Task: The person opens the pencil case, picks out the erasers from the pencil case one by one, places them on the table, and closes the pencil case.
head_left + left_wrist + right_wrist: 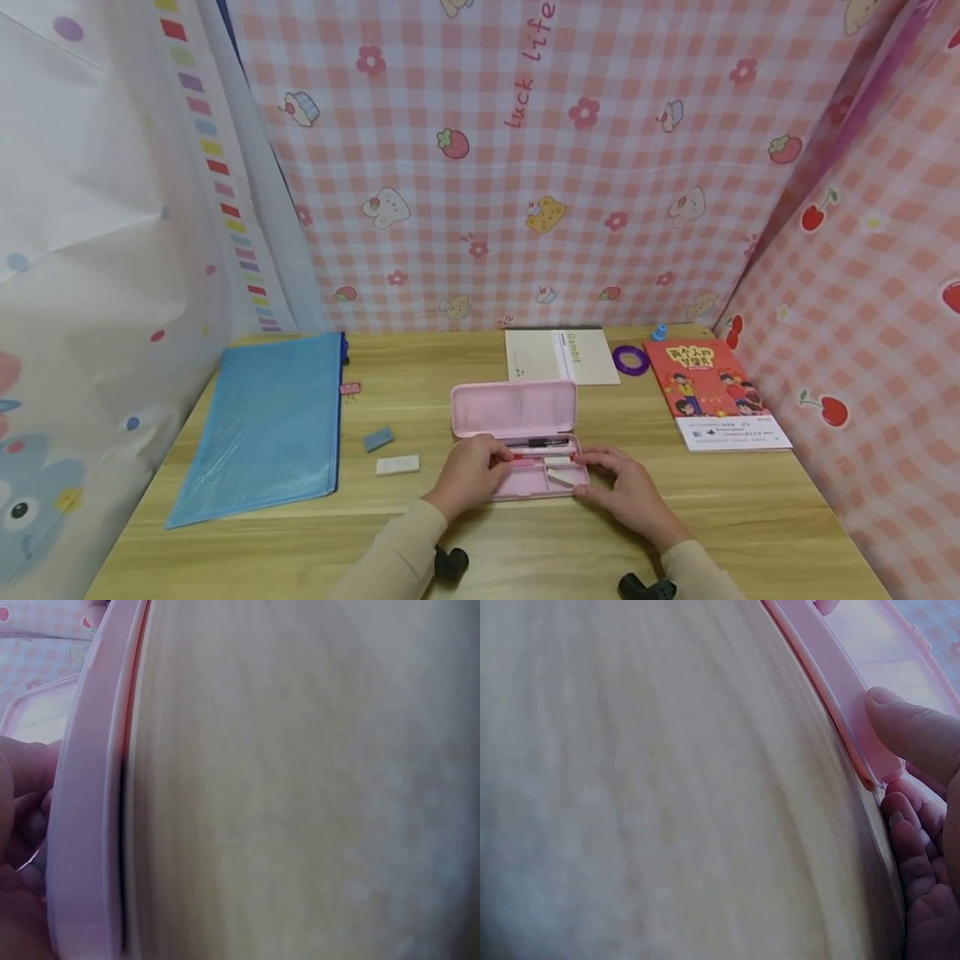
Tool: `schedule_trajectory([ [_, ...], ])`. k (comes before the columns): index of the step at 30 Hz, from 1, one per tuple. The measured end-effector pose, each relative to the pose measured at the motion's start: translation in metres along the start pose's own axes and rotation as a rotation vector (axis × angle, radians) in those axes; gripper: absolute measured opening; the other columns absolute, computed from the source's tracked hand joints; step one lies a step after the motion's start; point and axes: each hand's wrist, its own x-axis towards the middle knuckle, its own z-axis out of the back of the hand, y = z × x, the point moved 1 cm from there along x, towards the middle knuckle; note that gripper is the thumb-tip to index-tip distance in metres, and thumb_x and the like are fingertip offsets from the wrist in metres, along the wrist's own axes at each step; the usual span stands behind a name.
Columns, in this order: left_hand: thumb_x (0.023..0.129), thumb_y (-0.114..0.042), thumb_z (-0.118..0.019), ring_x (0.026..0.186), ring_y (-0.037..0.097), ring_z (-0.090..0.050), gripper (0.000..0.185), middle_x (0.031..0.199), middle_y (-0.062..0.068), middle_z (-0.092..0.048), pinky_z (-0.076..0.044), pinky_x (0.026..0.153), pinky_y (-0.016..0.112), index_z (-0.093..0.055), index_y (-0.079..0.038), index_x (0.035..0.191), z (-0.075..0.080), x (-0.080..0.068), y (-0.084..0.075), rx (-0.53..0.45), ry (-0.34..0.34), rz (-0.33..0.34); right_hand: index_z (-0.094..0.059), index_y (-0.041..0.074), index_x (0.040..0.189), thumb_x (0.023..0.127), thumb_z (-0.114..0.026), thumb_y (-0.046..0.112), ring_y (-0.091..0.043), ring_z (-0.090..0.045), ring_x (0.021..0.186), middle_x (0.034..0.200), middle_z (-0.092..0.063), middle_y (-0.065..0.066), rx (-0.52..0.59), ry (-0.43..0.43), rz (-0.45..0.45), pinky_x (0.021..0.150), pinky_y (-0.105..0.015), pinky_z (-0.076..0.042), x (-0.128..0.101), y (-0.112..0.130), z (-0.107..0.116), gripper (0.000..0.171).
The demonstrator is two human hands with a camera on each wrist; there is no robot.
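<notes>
An open pink pencil case (516, 410) lies mid-table with its lid raised toward the back. Its tray (525, 489) holds a black pen (547, 442), a red pen (527, 457) and a white eraser (559, 477). My left hand (471, 472) grips the tray's left end, its fingers (22, 825) curled over the pink rim (82, 825) beside the red pen. At the tray's right front corner my right hand (621, 489) pinches the case: its thumb (915, 735) lies on the rim (840, 697) and its fingers (915, 855) curl below.
A blue zip pouch (262, 425) lies at the left, with a pink clip (349, 388), a blue-grey eraser (378, 438) and a white eraser (397, 465) beside it. Behind the case are a notepad (561, 356), a purple tape ring (631, 360) and a red book (712, 392). Patterned cloth walls enclose the table.
</notes>
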Motion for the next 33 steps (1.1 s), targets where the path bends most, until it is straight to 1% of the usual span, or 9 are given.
schedule_trajectory([
  [6,0.085,-0.013,-0.071,0.068,0.005,-0.049,0.003,0.074,-0.01,-0.056,-0.042,0.063,0.022,-0.074,-0.011,0.086,0.0,-0.001,0.003,-0.033,-0.018,0.001,-0.07,0.024,0.109,0.073,-0.083,0.036,-0.018,-0.054,0.114,0.119,-0.061,0.007,-0.006,0.003,-0.008,0.096,-0.039,-0.044,0.0,-0.001,0.0,0.04],
  [11,0.087,-0.017,-0.072,0.068,0.006,-0.049,0.007,0.074,-0.009,-0.055,-0.043,0.063,0.022,-0.072,-0.01,0.085,-0.001,0.0,0.006,-0.084,-0.043,0.015,-0.07,0.025,0.109,0.073,-0.083,0.036,-0.018,-0.054,0.114,0.119,-0.061,0.007,-0.009,0.0,-0.014,0.096,-0.039,-0.044,0.0,-0.001,0.0,0.04],
  [15,0.086,-0.017,-0.073,0.071,0.006,-0.05,0.008,0.078,-0.009,-0.057,-0.045,0.066,0.023,-0.072,-0.009,0.086,0.0,0.0,0.007,-0.109,-0.066,0.017,-0.07,0.025,0.109,0.073,-0.083,0.036,-0.018,-0.054,0.114,0.119,-0.061,0.007,-0.005,-0.002,0.002,0.096,-0.038,-0.044,0.001,-0.002,0.0,0.039],
  [23,0.087,-0.015,-0.072,0.073,0.007,-0.051,0.007,0.081,-0.007,-0.059,-0.045,0.067,0.024,-0.071,-0.008,0.088,0.006,-0.005,0.009,-0.146,-0.085,0.029,-0.07,0.024,0.109,0.074,-0.082,0.037,-0.018,-0.055,0.114,0.119,-0.061,0.007,0.007,-0.005,0.029,0.096,-0.037,-0.045,0.0,-0.002,0.0,0.04],
  [26,0.087,-0.013,-0.071,0.073,0.007,-0.052,0.005,0.082,-0.008,-0.06,-0.046,0.066,0.024,-0.071,-0.009,0.09,0.009,-0.007,0.009,-0.175,-0.089,0.047,-0.07,0.024,0.11,0.074,-0.082,0.038,-0.018,-0.055,0.114,0.119,-0.061,0.007,0.0,-0.002,0.022,0.096,-0.037,-0.045,0.001,-0.002,-0.001,0.04],
  [28,0.088,-0.014,-0.07,0.075,0.007,-0.053,0.005,0.083,-0.009,-0.062,-0.046,0.067,0.024,-0.072,-0.011,0.091,0.012,-0.008,0.01,-0.192,-0.079,0.079,-0.071,0.018,0.11,0.075,-0.082,0.031,-0.021,-0.056,0.113,0.119,-0.061,0.001,-0.009,-0.002,0.025,0.095,-0.038,-0.045,-0.002,0.009,0.001,0.039],
  [31,0.089,-0.015,-0.068,0.075,0.008,-0.054,0.005,0.084,-0.009,-0.063,-0.047,0.067,0.024,-0.072,-0.014,0.092,0.017,-0.01,0.01,-0.214,-0.074,0.112,-0.07,0.015,0.111,0.076,-0.082,0.026,-0.023,-0.055,0.114,0.12,-0.061,-0.001,-0.017,-0.006,0.028,0.096,-0.04,-0.045,-0.002,0.011,0.002,0.038],
  [33,0.09,-0.016,-0.068,0.074,0.008,-0.054,0.005,0.083,-0.009,-0.063,-0.047,0.066,0.024,-0.071,-0.013,0.092,0.021,-0.012,0.011,-0.219,-0.086,0.119,-0.07,0.015,0.111,0.076,-0.082,0.024,-0.023,-0.055,0.115,0.121,-0.061,-0.001,-0.018,-0.005,0.035,0.096,-0.039,-0.045,-0.002,0.012,0.002,0.039],
])
